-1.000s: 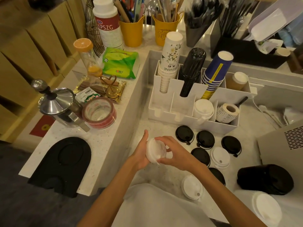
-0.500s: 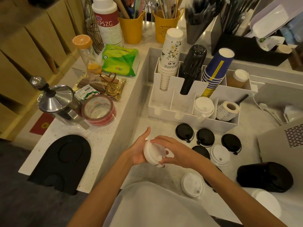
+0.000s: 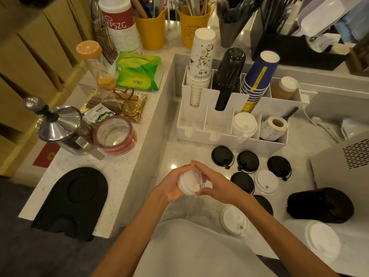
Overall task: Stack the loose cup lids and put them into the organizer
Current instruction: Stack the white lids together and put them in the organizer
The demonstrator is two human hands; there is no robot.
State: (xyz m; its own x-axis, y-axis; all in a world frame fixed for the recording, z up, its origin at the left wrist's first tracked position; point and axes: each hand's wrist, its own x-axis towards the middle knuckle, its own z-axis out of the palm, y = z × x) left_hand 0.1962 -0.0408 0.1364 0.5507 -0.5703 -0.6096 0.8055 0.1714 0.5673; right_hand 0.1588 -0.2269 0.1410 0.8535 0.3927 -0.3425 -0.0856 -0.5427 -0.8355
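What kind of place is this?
Probably a café or drinks counter: stacked paper cups stand in a white organizer, loose black lids lie on the counter, and both hands press white lids together.

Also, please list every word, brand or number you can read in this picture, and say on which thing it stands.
"KPSZG": on the red band of the white bottle.
"JASMINE": upside down on the flowered paper cups.
Green tissue pack: print too small to read.
Small packet with a barcode: unreadable.
Label roll: print too fine.
Yellow pot: blurred.
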